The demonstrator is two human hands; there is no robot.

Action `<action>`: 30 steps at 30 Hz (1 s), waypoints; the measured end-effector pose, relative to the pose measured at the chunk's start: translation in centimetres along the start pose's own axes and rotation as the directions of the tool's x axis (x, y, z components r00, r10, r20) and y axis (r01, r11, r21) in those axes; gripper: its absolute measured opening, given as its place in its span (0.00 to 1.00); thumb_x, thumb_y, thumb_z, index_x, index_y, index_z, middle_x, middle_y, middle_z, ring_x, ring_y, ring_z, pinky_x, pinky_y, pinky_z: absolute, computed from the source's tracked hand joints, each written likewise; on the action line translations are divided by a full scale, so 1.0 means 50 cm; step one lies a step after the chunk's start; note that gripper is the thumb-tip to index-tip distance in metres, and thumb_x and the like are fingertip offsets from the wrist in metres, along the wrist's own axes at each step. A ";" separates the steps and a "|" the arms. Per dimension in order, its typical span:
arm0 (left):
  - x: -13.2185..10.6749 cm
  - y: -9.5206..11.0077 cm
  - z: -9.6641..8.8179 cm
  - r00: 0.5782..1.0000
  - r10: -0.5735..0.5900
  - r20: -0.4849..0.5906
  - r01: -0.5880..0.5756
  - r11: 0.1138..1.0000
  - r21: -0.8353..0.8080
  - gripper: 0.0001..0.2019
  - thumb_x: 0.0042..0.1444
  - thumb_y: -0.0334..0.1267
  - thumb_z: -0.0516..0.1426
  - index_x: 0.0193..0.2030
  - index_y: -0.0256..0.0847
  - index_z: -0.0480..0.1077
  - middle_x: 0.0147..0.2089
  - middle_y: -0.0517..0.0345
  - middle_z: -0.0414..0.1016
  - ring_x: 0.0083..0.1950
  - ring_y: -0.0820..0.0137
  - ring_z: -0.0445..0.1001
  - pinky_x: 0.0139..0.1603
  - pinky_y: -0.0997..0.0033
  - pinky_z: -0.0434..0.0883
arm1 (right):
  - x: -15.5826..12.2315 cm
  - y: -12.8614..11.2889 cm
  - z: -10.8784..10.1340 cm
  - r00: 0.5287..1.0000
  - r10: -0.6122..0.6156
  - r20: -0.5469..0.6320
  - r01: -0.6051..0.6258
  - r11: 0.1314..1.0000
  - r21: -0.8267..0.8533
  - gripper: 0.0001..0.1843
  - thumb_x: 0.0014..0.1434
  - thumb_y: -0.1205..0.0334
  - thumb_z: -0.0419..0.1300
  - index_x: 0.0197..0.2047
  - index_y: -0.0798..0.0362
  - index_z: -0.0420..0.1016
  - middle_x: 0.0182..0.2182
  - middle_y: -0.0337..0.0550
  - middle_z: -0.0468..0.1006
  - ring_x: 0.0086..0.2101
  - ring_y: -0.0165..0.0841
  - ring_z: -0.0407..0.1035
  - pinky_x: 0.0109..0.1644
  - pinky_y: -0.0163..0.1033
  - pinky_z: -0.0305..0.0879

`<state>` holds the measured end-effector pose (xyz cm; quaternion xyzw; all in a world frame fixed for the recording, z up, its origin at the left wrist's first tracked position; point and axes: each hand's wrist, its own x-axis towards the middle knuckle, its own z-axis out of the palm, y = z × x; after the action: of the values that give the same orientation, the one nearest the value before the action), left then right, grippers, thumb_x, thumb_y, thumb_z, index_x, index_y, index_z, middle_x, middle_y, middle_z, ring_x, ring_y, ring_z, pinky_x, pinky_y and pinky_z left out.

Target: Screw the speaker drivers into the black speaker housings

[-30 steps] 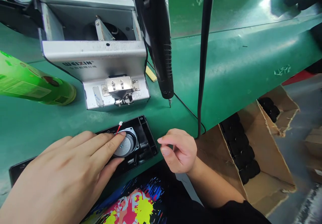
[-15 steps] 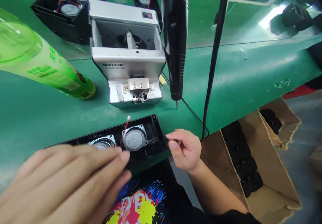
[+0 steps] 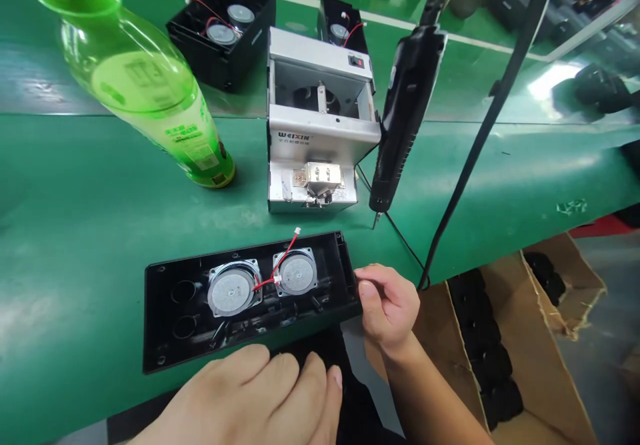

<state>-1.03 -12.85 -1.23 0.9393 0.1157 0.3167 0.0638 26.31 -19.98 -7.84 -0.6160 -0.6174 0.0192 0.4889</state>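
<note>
A long black speaker housing (image 3: pixel 190 351) lies open side up on the green bench, set slightly aslant. Two round grey speakers (image 3: pixel 231 293) with square metal frames sit inside it, and red wires (image 3: pixel 284 258) with small white plugs run over them. My right hand (image 3: pixel 390 305) is closed with thumb and forefinger pinched at the housing's right end; whatever is between the fingertips is hidden. Below the housing's near edge, my left hand (image 3: pixel 260 391) shows its back, fingers curled and pressed together, tips mostly out of sight.
Behind the housing stands a silver WEIXIN screw feeder (image 3: pixel 320 125). A black electric screwdriver (image 3: pixel 407 118) hangs beside it, near a thick black cable (image 3: pixel 480 145). A green bottle (image 3: pixel 155 91) is at left. Farther back is another speaker box (image 3: pixel 225 65); cardboard boxes (image 3: pixel 550 365) stand at right.
My left hand has drawn back from over the housing to its near side, its fingers now curled, uncovering both speakers. My right hand, still pinched, is now against the housing's right end. The view has shifted.
</note>
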 end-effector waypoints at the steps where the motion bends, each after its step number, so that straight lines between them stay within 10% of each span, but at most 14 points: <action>1: -0.002 -0.007 -0.003 1.000 -0.023 0.011 0.023 1.000 0.010 0.08 0.77 0.31 0.66 0.52 0.44 0.89 0.44 0.62 0.93 0.35 0.66 0.81 0.33 0.52 0.73 | 0.001 0.000 0.000 1.000 0.001 0.002 -0.001 1.000 0.002 0.07 0.78 0.64 0.69 0.51 0.46 0.91 0.34 0.40 0.94 0.29 0.38 0.88 0.34 0.41 0.83; 7: -0.014 -0.134 -0.036 0.961 -0.130 0.242 0.130 0.991 0.015 0.30 0.79 0.26 0.53 0.79 0.49 0.83 0.74 0.54 0.94 0.61 0.55 0.95 0.60 0.50 0.89 | 0.000 0.003 0.004 0.999 0.044 0.018 -0.045 0.998 0.040 0.06 0.80 0.63 0.69 0.51 0.46 0.90 0.30 0.38 0.90 0.22 0.34 0.80 0.28 0.39 0.77; 11: 0.023 -0.208 -0.043 0.943 -0.048 0.330 0.066 0.997 -0.045 0.23 0.87 0.38 0.53 0.71 0.57 0.88 0.66 0.62 0.97 0.54 0.56 0.98 0.53 0.53 0.92 | -0.003 0.006 0.007 0.997 0.072 0.011 -0.072 0.995 0.063 0.09 0.83 0.59 0.67 0.50 0.47 0.90 0.30 0.39 0.89 0.23 0.34 0.80 0.26 0.39 0.75; 20: 0.069 -0.183 -0.004 0.951 0.037 0.309 -0.071 0.992 0.102 0.29 0.91 0.37 0.44 0.62 0.41 0.90 0.62 0.50 0.98 0.40 0.54 0.96 0.36 0.48 0.89 | 0.002 0.002 0.008 0.997 0.079 0.018 -0.080 0.988 0.131 0.06 0.79 0.64 0.68 0.51 0.46 0.89 0.30 0.37 0.89 0.24 0.32 0.80 0.27 0.37 0.75; 30: 0.016 -0.183 0.017 0.940 -0.003 0.341 -0.038 0.993 0.113 0.22 0.89 0.38 0.51 0.73 0.42 0.86 0.67 0.43 0.96 0.50 0.48 0.96 0.45 0.44 0.85 | 0.007 0.001 0.011 0.997 0.076 0.016 -0.077 0.985 0.156 0.06 0.78 0.65 0.67 0.51 0.48 0.88 0.29 0.36 0.88 0.24 0.31 0.80 0.29 0.36 0.76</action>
<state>-1.51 -3.86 -3.19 0.9830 0.1130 0.1425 0.0247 26.10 -19.40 -7.96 -0.5987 -0.5924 0.0895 0.5316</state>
